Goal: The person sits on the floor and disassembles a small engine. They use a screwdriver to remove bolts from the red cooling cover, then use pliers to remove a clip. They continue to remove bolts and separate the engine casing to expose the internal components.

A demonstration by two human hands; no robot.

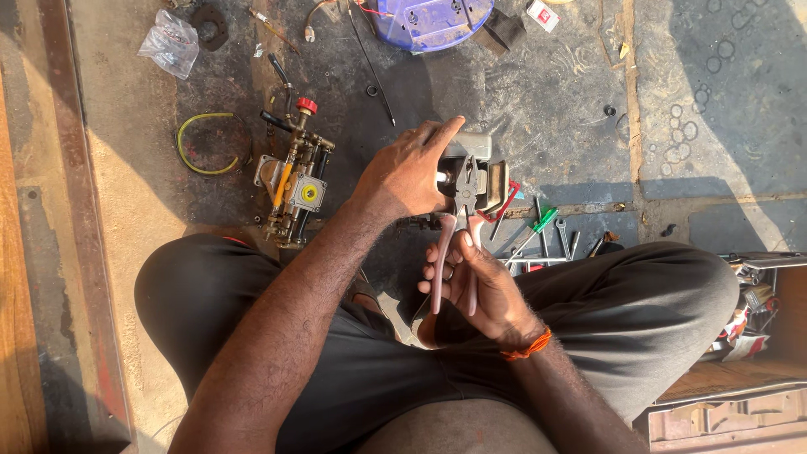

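My left hand [412, 172] grips a small grey metal engine part [486, 168] and holds it above the ground in front of my crossed legs. My right hand [475, 286] is closed around the pinkish handles of a pair of pliers [461, 227]. The pliers' jaws point up and meet the part at a small bright piece beside my left fingers. An orange thread band sits on my right wrist.
A brass pump assembly [292, 181] with a red cap lies on the oily ground to the left, beside a loop of yellow-green hose [206, 143]. Screwdrivers and spanners [542, 235] lie to the right. A blue plastic cover [429, 21] and a plastic bag [170, 40] are farther off.
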